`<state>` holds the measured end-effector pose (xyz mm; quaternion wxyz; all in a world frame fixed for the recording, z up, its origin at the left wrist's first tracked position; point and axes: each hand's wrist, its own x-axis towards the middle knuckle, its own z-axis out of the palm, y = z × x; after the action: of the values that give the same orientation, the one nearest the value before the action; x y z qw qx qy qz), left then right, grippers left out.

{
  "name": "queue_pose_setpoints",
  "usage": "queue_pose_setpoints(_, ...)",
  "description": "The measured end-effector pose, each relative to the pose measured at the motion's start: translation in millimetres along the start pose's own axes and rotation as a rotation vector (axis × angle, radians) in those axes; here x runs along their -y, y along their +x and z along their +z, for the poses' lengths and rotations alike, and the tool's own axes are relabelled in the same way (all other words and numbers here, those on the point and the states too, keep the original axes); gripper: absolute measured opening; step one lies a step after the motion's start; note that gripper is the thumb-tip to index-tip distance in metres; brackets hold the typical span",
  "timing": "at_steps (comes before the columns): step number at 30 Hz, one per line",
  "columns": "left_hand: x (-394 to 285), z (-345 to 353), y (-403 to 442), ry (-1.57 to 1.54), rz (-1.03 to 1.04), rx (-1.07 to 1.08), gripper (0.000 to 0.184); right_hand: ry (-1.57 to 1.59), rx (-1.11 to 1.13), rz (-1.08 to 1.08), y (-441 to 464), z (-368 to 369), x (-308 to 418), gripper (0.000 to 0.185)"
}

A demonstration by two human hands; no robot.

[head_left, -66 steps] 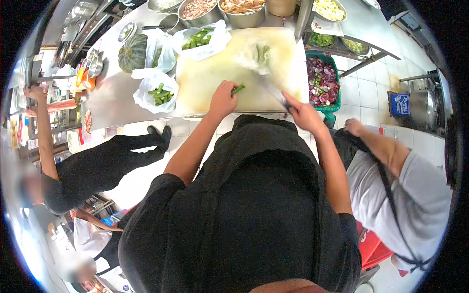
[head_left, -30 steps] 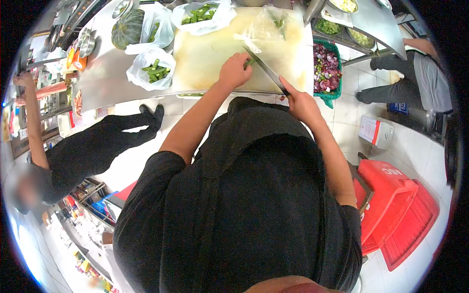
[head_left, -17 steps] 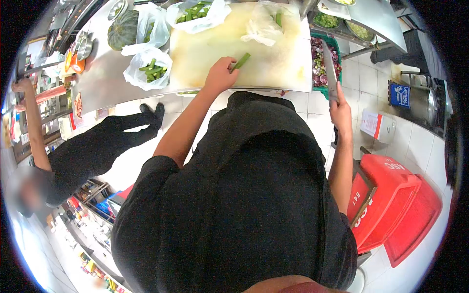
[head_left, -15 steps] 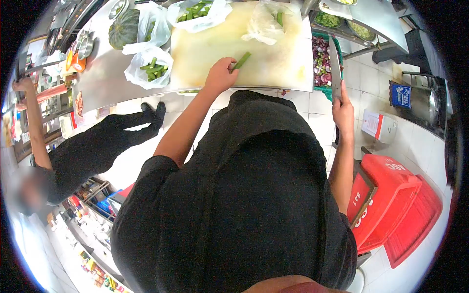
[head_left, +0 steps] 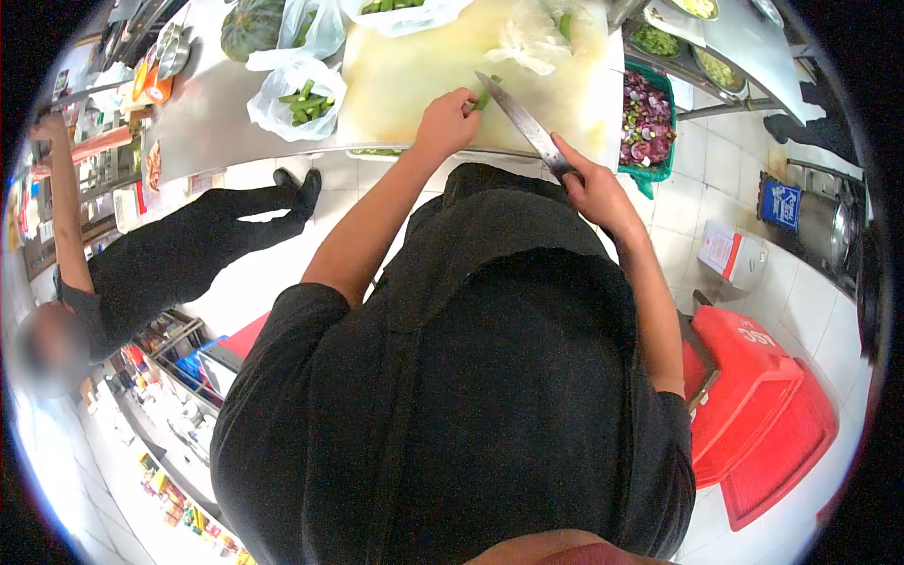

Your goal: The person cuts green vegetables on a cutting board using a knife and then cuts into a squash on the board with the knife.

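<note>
My left hand [head_left: 448, 122] is closed on a slim, long green vegetable [head_left: 486, 97] lying on the pale cutting board [head_left: 395, 85]. In my right hand [head_left: 601, 196] is a kitchen knife [head_left: 525, 126], gripped by its dark handle. The blade points up and to the left, its tip at the far end of the vegetable; whether it touches, I cannot tell. Left of the board, an open plastic bag [head_left: 273, 118] holds several cut green pieces [head_left: 306, 104]. A crumpled clear bag [head_left: 527, 47] lies on the board's far part.
More plastic bags [head_left: 325, 33] and a dark green melon-like vegetable [head_left: 252, 30] stand at the back left. A green crate [head_left: 670, 132] of chopped purple vegetables [head_left: 645, 113] is right of the board. A red bin [head_left: 753, 377] stands behind right. Another person [head_left: 188, 250] is at left.
My right hand has brought the knife from beside the crate leftward over the board to the green vegetable. My left hand keeps its hold. The view has shifted slightly.
</note>
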<state>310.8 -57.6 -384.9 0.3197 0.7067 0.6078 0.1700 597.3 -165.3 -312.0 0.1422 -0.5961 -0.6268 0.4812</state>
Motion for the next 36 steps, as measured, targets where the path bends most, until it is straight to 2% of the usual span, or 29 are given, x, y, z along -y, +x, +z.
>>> queue_pose_setpoints(1,3,3,1,0.000,0.015,-0.024,0.031,0.013,0.023,0.032,2,1,1,0.069)
queue_pose_setpoints(4,8,8,0,-0.006,0.037,-0.063,0.030,0.051,0.009,-0.095,3,14,-20,0.067)
queue_pose_setpoints(7,5,7,0,-0.040,0.020,-0.062,0.029,0.009,0.065,-0.069,-12,13,-26,0.067)
queue_pose_setpoints(10,3,6,-1,-0.092,-0.001,-0.075,0.028,0.160,0.163,0.041,-32,-8,-19,0.068)
queue_pose_setpoints(12,-3,-1,-5,-0.135,-0.016,-0.086,0.027,0.155,0.171,0.152,-50,-20,-14,0.069)
queue_pose_setpoints(16,13,-13,-4,0.045,0.255,-0.057,0.030,0.176,0.183,0.368,-69,-38,-5,0.071)
queue_pose_setpoints(18,18,-17,0,0.185,0.424,-0.001,0.032,0.265,0.106,0.315,-72,-31,-22,0.071)
queue_pose_setpoints(19,16,-18,1,0.218,0.440,0.027,0.032,0.309,0.066,0.286,-71,-30,-27,0.071)
queue_pose_setpoints(20,15,-19,1,0.252,0.455,0.053,0.032,0.271,0.070,0.296,-71,-32,-29,0.070)
queue_pose_setpoints(24,5,-20,1,0.357,0.479,0.089,0.027,0.151,-0.053,0.078,-77,-19,-38,0.069)
queue_pose_setpoints(27,-2,-16,-3,0.383,0.567,-0.006,0.020,0.010,-0.063,0.101,-88,-25,-8,0.070)
queue_pose_setpoints(33,-20,3,-8,0.428,0.590,0.022,0.012,-0.379,-0.051,0.130,-94,-29,17,0.069)
queue_pose_setpoints(36,-24,6,-7,0.434,0.566,0.051,0.012,-0.420,-0.080,0.096,-93,-28,20,0.068)
